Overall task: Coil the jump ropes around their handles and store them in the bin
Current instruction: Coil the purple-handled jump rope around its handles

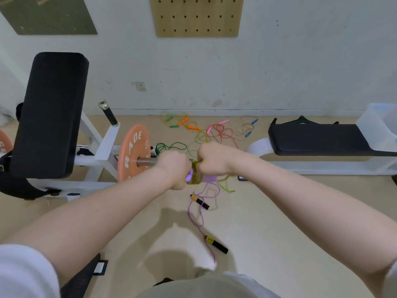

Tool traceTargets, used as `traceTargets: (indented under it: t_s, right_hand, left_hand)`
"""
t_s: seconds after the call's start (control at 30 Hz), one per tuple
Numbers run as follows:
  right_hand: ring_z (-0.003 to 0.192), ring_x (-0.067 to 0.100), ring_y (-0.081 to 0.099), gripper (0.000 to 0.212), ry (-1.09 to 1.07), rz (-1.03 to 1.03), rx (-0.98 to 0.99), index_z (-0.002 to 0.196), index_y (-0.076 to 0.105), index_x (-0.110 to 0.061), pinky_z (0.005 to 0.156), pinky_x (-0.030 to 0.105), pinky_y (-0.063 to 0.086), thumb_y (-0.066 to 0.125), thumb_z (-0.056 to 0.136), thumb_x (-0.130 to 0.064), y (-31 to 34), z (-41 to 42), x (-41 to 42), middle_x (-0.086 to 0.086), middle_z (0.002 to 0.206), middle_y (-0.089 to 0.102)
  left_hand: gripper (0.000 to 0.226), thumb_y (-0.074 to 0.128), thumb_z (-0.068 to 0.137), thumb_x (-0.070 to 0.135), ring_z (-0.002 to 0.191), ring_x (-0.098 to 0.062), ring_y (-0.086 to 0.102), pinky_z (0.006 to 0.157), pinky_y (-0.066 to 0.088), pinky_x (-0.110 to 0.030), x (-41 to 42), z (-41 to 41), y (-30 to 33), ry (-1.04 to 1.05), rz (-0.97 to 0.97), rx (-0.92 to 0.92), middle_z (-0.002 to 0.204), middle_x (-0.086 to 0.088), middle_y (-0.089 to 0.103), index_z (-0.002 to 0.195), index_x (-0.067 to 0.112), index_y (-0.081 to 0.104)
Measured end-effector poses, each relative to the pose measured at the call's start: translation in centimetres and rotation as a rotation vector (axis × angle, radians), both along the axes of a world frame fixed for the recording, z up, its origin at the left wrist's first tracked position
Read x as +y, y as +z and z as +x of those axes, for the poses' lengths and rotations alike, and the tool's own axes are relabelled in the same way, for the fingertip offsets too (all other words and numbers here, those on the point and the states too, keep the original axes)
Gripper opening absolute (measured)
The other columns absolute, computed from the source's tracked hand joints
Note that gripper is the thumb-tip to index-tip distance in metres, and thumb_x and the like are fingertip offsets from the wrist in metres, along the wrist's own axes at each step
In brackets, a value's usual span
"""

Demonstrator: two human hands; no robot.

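Above five loose ropes (219, 131), both hands' (174, 168) grip clenches one olive-wound rope (195, 175).

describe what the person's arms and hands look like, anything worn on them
Both forearms are bare, and no gloves, rings or watch show on the left hand or right hand. Short white sleeves end above the elbows.

A scuffed white wall (279, 61) carries a wooden pegboard (196, 16) at 12 o'clock and a green board (47, 15) at 11. On the beige floor (268, 222), a black padded bench (51, 112) stands at 9 o'clock, another (318, 138) at 3.
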State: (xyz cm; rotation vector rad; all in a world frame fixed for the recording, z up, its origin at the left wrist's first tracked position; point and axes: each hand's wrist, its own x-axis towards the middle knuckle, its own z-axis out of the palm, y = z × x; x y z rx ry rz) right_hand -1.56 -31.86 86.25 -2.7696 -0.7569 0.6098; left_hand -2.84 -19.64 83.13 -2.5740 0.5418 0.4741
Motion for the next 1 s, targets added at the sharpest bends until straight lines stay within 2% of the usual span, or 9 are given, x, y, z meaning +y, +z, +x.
traceTargets:
  t_s: [0.17,0.27,0.4,0.57,0.67,0.77,0.83,0.93,1.0]
  right_hand:
    - [0.061,0.028,0.042,0.029,-0.189,0.253,0.124,0.062,0.041,-0.006,0.046,0.025,0.028,0.046,0.090,-0.012,-0.4,-0.6,-0.6,0.007,0.060,0.045]
    - [0.053,0.023,0.040,0.023,-0.253,0.398,0.217,0.085,0.055,0.001,0.053,0.027,0.034,0.044,0.095,-0.017,-1.1,-0.8,-1.1,0.013,0.065,0.050]
    - [0.042,0.019,0.038,0.035,-0.288,0.596,0.268,0.073,0.051,-0.004,0.041,0.023,0.035,0.039,0.100,-0.023,-1.9,-1.2,-2.0,0.005,0.052,0.042]
    - [0.033,0.009,0.030,0.046,-0.287,0.658,0.491,0.061,0.047,-0.011,0.038,0.018,0.028,0.038,0.100,-0.033,-3.6,-2.3,-3.8,0.001,0.046,0.033]
    - [0.038,0.008,0.023,0.041,-0.267,0.599,0.450,0.059,0.040,-0.015,0.038,0.017,0.022,0.044,0.098,-0.026,-2.9,-1.8,-4.2,-0.003,0.047,0.029]
    - [0.051,0.011,0.033,0.031,-0.198,0.282,0.482,0.066,0.041,-0.009,0.041,0.018,0.027,0.045,0.097,-0.013,-2.7,-1.9,-4.1,0.001,0.061,0.033]
    - [0.068,0.018,0.043,0.023,-0.087,-0.033,0.216,0.073,0.047,-0.007,0.046,0.018,0.031,0.046,0.095,-0.013,-2.4,-2.4,-4.1,0.000,0.069,0.039]
    - [0.076,0.030,0.054,0.027,0.121,-0.185,-0.012,0.064,0.037,-0.010,0.058,0.030,0.038,0.045,0.089,-0.014,-1.6,-1.8,-3.3,-0.001,0.063,0.042]
    - [0.085,0.034,0.060,0.014,0.171,-0.175,-0.072,0.077,0.041,-0.012,0.061,0.033,0.039,0.042,0.091,-0.016,-1.1,-1.5,-2.9,0.008,0.080,0.057]
  left_hand:
    - [0.014,0.055,0.075,0.027,0.068,-0.027,0.051,0.059,0.043,-0.025,0.9,1.9,0.2,0.224,-0.309,-0.066,0.062,-0.001,0.047,0.067,0.015,0.055]
    - [0.030,0.060,0.073,0.024,0.054,-0.022,0.050,0.050,0.037,-0.024,0.7,2.6,0.5,0.471,-0.626,0.123,0.043,0.001,0.052,0.047,0.014,0.053]
    - [0.011,0.065,0.068,0.017,0.049,-0.015,0.041,0.042,0.033,-0.016,0.5,2.4,1.2,0.688,-1.054,0.401,0.054,0.000,0.047,0.060,0.013,0.058]
    - [0.018,0.061,0.056,0.017,0.048,-0.012,0.038,0.044,0.032,-0.018,1.4,1.7,2.7,0.608,-1.248,0.598,0.057,0.001,0.043,0.068,0.012,0.050]
    - [0.015,0.058,0.055,0.015,0.045,-0.009,0.034,0.044,0.028,-0.019,1.2,0.6,3.9,0.425,-1.165,0.615,0.046,0.008,0.039,0.054,0.018,0.043]
    - [0.019,0.065,0.056,0.021,0.044,-0.011,0.042,0.046,0.034,-0.022,0.4,-0.4,4.7,0.121,-0.759,0.462,0.039,0.009,0.046,0.054,0.018,0.046]
    - [0.022,0.068,0.063,0.027,0.052,-0.017,0.049,0.051,0.037,-0.025,-0.3,-1.1,4.9,-0.051,-0.451,0.326,0.049,0.006,0.051,0.063,0.016,0.050]
    - [0.021,0.066,0.067,0.033,0.059,-0.023,0.049,0.046,0.033,-0.024,-1.5,-2.3,5.0,-0.186,-0.228,0.206,0.066,-0.002,0.059,0.076,0.015,0.059]
    - [0.021,0.063,0.072,0.033,0.057,-0.022,0.043,0.044,0.027,-0.024,-2.1,-3.0,5.1,-0.217,-0.141,0.147,0.066,-0.002,0.051,0.078,0.015,0.056]
